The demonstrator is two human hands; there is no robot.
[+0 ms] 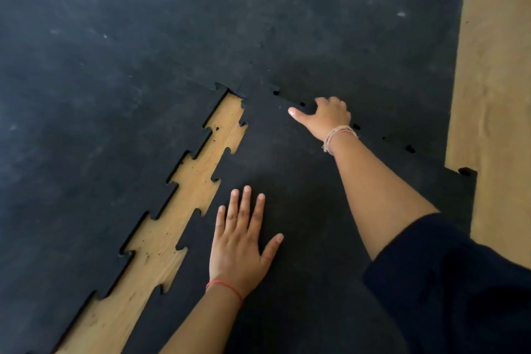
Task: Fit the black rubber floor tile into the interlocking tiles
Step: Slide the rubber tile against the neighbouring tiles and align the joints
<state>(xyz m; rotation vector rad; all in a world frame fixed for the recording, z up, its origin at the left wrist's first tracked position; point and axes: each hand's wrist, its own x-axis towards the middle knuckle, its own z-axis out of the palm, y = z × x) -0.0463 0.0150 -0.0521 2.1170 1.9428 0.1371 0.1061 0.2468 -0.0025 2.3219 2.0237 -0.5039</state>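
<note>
The loose black rubber floor tile (pixel 301 187) lies on the floor in the lower middle, its toothed edges showing. My left hand (pixel 240 241) rests flat on it, fingers spread, holding nothing. My right hand (pixel 324 113) reaches to the tile's far edge, fingers curled down on the seam where its teeth meet the laid tile behind (pixel 359 46); small gaps show along that seam. Along the tile's left edge, a long wedge of bare wood floor (pixel 184 198) separates it from the laid tiles on the left (pixel 86 129).
Laid black interlocking tiles cover the whole upper and left part of the view. Bare wood floor (pixel 494 95) runs down the right side past the tiles' edge. A dark sleeve (pixel 448 282) covers my right upper arm at the lower right.
</note>
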